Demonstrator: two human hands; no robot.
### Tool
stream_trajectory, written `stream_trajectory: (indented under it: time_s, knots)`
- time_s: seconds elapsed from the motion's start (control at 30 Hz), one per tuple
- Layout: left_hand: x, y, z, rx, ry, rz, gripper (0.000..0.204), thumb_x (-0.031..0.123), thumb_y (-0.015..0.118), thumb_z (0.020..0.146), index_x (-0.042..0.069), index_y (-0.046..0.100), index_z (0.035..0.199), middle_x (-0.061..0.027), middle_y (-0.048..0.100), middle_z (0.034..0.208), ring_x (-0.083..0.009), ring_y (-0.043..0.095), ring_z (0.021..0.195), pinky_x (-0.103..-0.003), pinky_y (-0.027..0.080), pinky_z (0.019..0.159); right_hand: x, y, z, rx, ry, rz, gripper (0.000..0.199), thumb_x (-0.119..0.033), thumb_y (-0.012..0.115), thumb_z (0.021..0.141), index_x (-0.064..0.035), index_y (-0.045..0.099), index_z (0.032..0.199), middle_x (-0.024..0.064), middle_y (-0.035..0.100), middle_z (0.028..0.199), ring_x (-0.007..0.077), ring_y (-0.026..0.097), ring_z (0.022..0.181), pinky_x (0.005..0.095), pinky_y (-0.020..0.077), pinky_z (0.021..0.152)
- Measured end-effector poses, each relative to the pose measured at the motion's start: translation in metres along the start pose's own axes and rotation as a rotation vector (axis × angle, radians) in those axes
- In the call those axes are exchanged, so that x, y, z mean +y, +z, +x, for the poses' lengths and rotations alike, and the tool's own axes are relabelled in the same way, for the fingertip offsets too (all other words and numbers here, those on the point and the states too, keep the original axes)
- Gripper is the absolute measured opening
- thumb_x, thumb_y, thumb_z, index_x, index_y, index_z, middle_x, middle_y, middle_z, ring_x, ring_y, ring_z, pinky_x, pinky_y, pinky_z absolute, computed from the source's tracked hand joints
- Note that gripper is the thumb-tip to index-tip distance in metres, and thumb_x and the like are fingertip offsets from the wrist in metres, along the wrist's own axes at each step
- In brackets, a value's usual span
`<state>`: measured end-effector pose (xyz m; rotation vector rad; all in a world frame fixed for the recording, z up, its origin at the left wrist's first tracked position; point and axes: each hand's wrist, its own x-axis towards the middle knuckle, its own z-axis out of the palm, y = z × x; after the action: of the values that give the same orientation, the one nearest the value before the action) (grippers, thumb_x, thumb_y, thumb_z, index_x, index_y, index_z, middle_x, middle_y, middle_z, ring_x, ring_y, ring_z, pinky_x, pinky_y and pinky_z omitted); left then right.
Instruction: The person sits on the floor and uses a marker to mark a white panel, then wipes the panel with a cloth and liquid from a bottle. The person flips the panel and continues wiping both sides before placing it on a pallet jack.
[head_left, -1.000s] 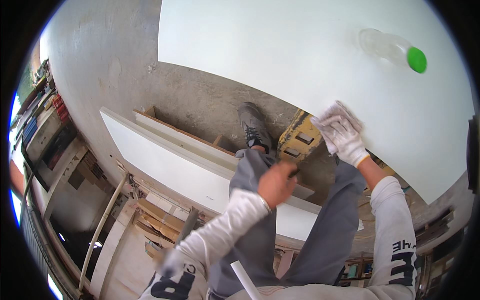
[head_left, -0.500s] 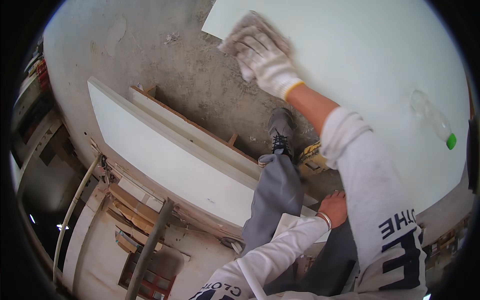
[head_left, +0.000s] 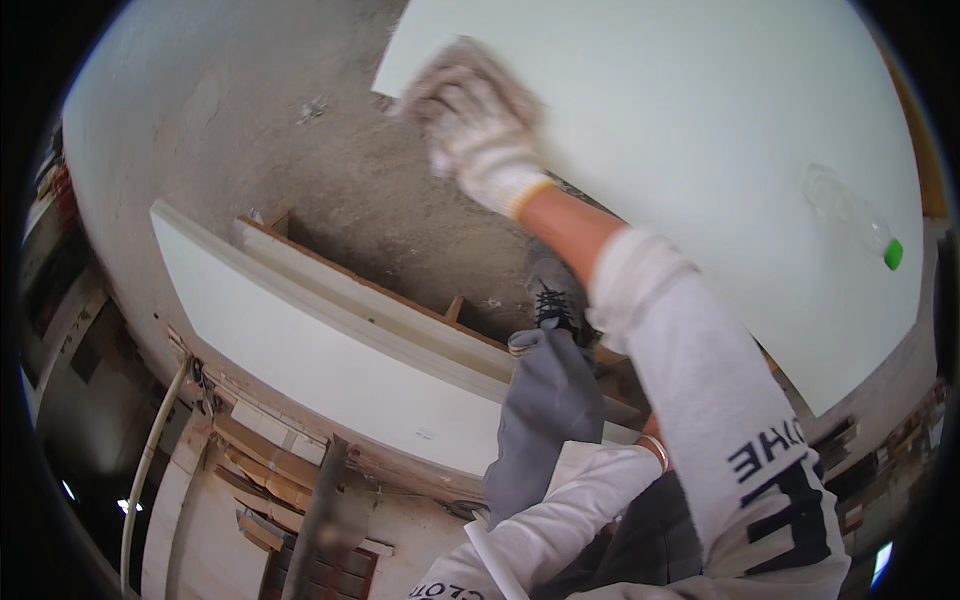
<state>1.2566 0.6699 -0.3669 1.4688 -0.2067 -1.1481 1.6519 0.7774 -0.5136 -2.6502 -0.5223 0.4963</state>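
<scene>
My right hand (head_left: 480, 135), in a whitish knit glove with a yellow-edged cuff, holds a fuzzy greyish-pink cloth (head_left: 490, 72) against a large white panel (head_left: 700, 110). Hand and cloth are blurred, close to the panel's left edge and overlapping it. Of my left hand (head_left: 656, 430), only a bare bit by the bracelet shows, low in the view beside my leg. The right sleeve covers its fingers, so I cannot see what they touch.
A clear plastic bottle (head_left: 850, 215) with a green cap lies on the panel's right part. Left of my leg stands a long white board piece (head_left: 330, 350) with brown-edged framing. My shoe (head_left: 555, 290) is on the stained floor. Wood strips (head_left: 260, 450) lie at lower left.
My right hand and the cloth have moved left and slightly down in the view, which has itself shifted. The fingers of my left hand have gone behind the right sleeve.
</scene>
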Motion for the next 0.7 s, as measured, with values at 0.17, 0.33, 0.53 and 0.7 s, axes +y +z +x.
stream_trajectory:
  time_s: [0.17, 0.33, 0.53, 0.7]
  knots:
    - [-0.013, -0.029, 0.003, -0.217, -0.123, 0.207, 0.045, 0.026, 0.056, 0.093, 0.008, 0.058, 0.134, -0.0178, 0.059, 0.137, -0.0332, 0.056, 0.124, -0.048, 0.043, 0.105, -0.011, 0.005, 0.004, 0.082, -0.031, 0.063, 0.056, -0.037, 0.043, 0.103, -0.0037, 0.046, 0.148, 0.0124, 0.031, 0.164, 0.0277, 0.020, 0.154, 0.0383, 0.0112, 0.128]
    - [0.027, -0.012, 0.015, -0.306, -0.228, 0.545, 0.047, 0.022, 0.060, 0.091, 0.006, 0.055, 0.134, -0.0167, 0.061, 0.127, -0.0339, 0.058, 0.118, -0.048, 0.046, 0.098, 0.090, 0.033, -0.217, 0.289, 0.043, 0.084, 0.039, -0.026, 0.059, 0.093, -0.0107, 0.062, 0.129, 0.0122, 0.057, 0.137, 0.0320, 0.047, 0.135, 0.0437, 0.0333, 0.120]
    - [0.033, 0.006, 0.023, -0.321, -0.298, 0.592, 0.050, 0.019, 0.062, 0.092, 0.006, 0.048, 0.138, -0.0142, 0.060, 0.127, -0.0328, 0.058, 0.117, -0.046, 0.047, 0.098, 0.203, 0.025, -0.535, -0.328, 0.206, -0.161, 0.060, -0.024, 0.060, 0.084, -0.0194, 0.054, 0.143, 0.0051, 0.046, 0.148, 0.0321, 0.033, 0.143, 0.0547, 0.0142, 0.125]
    - [0.028, 0.027, 0.018, -0.388, -0.295, 0.621, 0.049, 0.018, 0.062, 0.092, 0.007, 0.049, 0.138, -0.0145, 0.060, 0.128, -0.0339, 0.057, 0.118, -0.047, 0.046, 0.100, 0.213, 0.031, -0.609, -0.015, 0.315, 0.037, 0.054, -0.025, 0.052, 0.092, -0.0089, 0.052, 0.143, 0.0209, 0.042, 0.152, 0.0447, 0.027, 0.148, 0.0594, 0.0115, 0.124]
